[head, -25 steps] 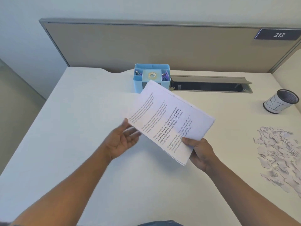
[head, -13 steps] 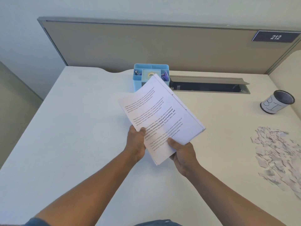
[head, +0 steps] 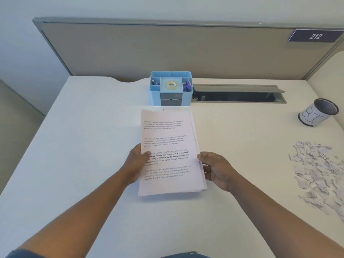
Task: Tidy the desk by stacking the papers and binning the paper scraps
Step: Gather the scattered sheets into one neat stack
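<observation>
White papers (head: 167, 151) lie stacked mid-desk, both hands (head: 136, 162) gripping their side edges; scraps (head: 316, 174) by the right edge remain unbinned.

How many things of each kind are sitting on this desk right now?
Stack of printed papers: 1
Blue desk organizer: 1
Mesh cup with a handwritten label: 1
Pile of paper scraps: 1
Total: 4

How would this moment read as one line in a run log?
white printed paper stack: squared, on desk | left hand: gripping left edge | right hand: at right edge | torn paper scraps: unbinned
</observation>
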The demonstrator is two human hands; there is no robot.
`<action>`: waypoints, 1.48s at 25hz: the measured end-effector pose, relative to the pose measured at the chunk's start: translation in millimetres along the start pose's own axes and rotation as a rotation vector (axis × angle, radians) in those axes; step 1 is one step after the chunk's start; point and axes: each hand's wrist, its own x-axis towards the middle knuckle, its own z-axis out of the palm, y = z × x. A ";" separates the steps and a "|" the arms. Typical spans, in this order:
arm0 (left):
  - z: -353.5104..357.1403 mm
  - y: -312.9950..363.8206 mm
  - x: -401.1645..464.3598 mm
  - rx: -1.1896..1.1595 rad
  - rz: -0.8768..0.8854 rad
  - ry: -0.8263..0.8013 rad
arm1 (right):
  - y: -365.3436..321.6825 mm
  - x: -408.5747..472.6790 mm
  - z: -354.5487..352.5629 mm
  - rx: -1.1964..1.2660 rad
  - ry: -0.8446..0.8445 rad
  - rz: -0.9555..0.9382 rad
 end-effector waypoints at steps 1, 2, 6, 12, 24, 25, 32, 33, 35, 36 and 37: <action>0.2 -0.1 2.3 0.028 -0.006 -0.022 | 0.8 7.9 3.2 -0.039 0.034 0.008; 0.4 0.3 4.9 0.058 -0.012 -0.037 | 1.5 16.4 5.6 -0.081 0.075 0.015; 0.8 1.8 21.0 0.162 -0.040 -0.060 | -0.6 46.2 6.9 -0.216 0.154 0.034; 9.1 14.2 46.9 0.225 -0.045 0.121 | -16.1 79.9 8.2 -0.283 0.212 -0.004; -3.0 23.1 82.2 0.235 -0.056 0.229 | -31.8 118.3 -3.0 -0.193 0.132 0.101; -2.6 22.8 82.4 0.234 -0.055 0.230 | -31.7 119.4 -4.2 -0.194 0.128 0.105; 2.1 20.4 76.8 0.241 -0.030 0.251 | -33.5 118.1 -5.0 -0.199 0.106 0.098; 3.4 20.5 74.7 0.248 -0.025 0.260 | -32.8 116.5 -5.1 -0.202 0.106 0.086; 5.5 21.7 70.7 0.268 -0.012 0.276 | -29.7 111.0 -4.5 -0.197 0.117 0.045; 7.8 23.0 67.5 0.289 -0.005 0.280 | -27.6 106.0 -4.5 -0.189 0.130 0.020; 10.2 24.7 65.1 0.321 -0.001 0.290 | -24.4 102.5 -4.9 -0.185 0.149 -0.007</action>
